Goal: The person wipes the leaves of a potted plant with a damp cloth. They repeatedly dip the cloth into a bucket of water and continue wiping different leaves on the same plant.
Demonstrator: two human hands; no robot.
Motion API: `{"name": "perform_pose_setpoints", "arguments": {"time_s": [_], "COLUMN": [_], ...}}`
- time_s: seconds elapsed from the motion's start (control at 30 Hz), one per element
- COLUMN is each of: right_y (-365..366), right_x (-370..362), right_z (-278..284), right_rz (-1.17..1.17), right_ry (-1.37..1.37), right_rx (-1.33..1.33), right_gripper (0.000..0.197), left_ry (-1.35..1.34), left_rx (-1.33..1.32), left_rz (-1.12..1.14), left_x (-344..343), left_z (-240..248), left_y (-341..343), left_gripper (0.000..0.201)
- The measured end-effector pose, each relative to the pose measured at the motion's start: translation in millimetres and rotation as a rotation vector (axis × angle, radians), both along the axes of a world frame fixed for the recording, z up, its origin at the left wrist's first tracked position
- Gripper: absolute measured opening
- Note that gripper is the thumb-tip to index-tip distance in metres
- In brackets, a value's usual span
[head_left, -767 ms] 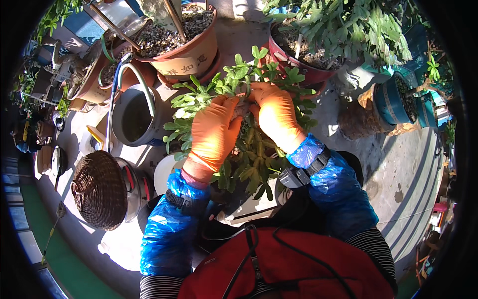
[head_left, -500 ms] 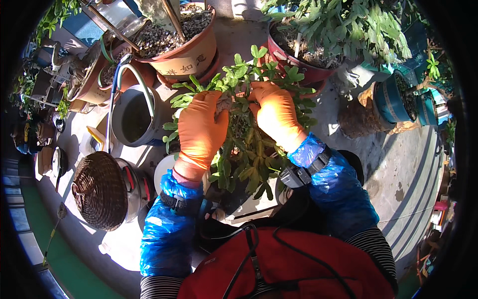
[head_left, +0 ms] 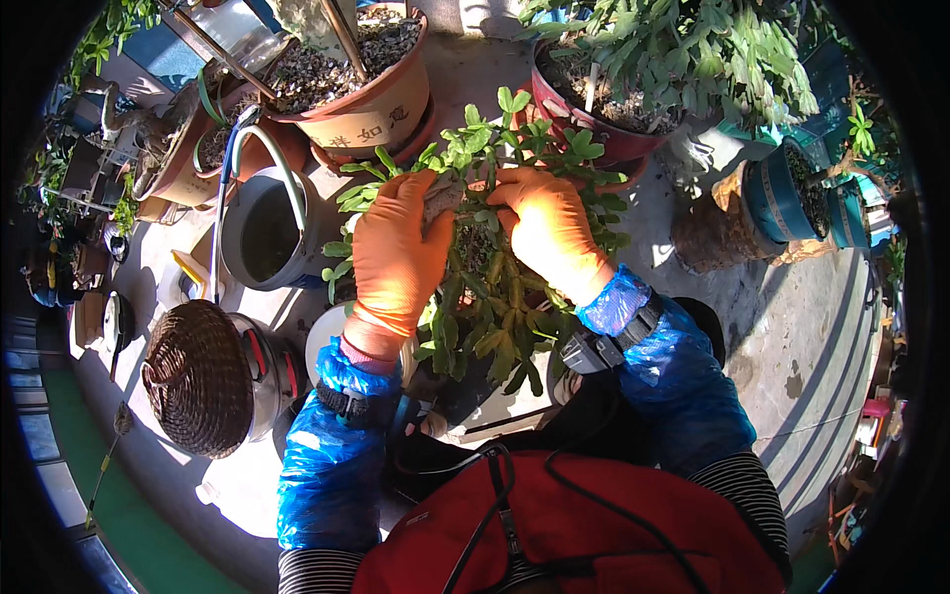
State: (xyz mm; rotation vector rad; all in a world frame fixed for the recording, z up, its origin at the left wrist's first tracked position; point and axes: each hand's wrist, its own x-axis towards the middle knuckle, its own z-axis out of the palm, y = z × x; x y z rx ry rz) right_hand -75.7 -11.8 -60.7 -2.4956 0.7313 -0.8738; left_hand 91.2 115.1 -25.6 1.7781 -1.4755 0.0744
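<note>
A bushy cactus [head_left: 505, 327] with flat, segmented green stems, some yellowish, fills the space in front of me. My left hand [head_left: 399, 252], in an orange glove, reaches into its upper left side. Between that thumb and fingers sits a rough, grey-brown piece [head_left: 444, 196], like a wad of cloth or sponge. Opposite it, my right hand [head_left: 549, 233], gloved the same way, has its fingers bent and pinched at a stem near the top of the plant. The right fingertips are partly hidden among the stems. Blue plastic sleeves cover both forearms.
A grey bucket [head_left: 259, 272] with murky water stands at the left, near a woven brown basket-like lid [head_left: 198, 379]. Behind are a large tan planter [head_left: 368, 127] and a red pot [head_left: 594, 134] with a trailing plant. Blue pots [head_left: 782, 198] stand at the right.
My left hand has turned slightly, so more of the grey-brown piece shows between thumb and fingers. The right hand has shifted slightly, its fingers still at the stems.
</note>
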Motion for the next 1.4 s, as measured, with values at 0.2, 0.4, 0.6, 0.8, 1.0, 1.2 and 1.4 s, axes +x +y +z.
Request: {"name": "perform_pose_setpoints", "arguments": {"time_s": [0.2, 0.4, 0.6, 0.8, 1.0, 1.2, 1.4], "right_y": [-2, 1, 5, 1, 1, -1, -1], "right_x": [1, -1, -5, -3, -6, -6, -9], "right_z": [-1, 1, 4, -3, -1, 2, -2], "right_rz": [0.013, 0.032, 0.001, 0.009, 0.028, -0.036, -0.037], "right_ry": [-0.054, -0.076, 0.012, -0.058, 0.018, 0.043, 0.079], "right_rx": [-0.042, -0.014, 0.029, -0.041, 0.076, 0.058, 0.012], "right_gripper": [0.014, 0.014, 0.018, 0.013, 0.018, 0.022, 0.022], "left_ry": [-0.026, -0.258, -0.162, -0.049, -0.320, -0.410, -0.233], "left_rx": [0.007, 0.158, 0.004, 0.037, 0.078, 0.145, 0.111], "left_rz": [-0.107, -0.054, -0.049, -0.104, -0.130, -0.116, -0.088], "left_x": [-19, -15, -7, -24, -22, -21, -19], "left_z": [-6, -6, 0, -6, -8, -7, -1], "left_y": [-5, -1, -2, -9, -11, -9, -7], "left_gripper": [0.045, 0.031, 0.038, 0.041, 0.026, 0.031, 0.041]}}
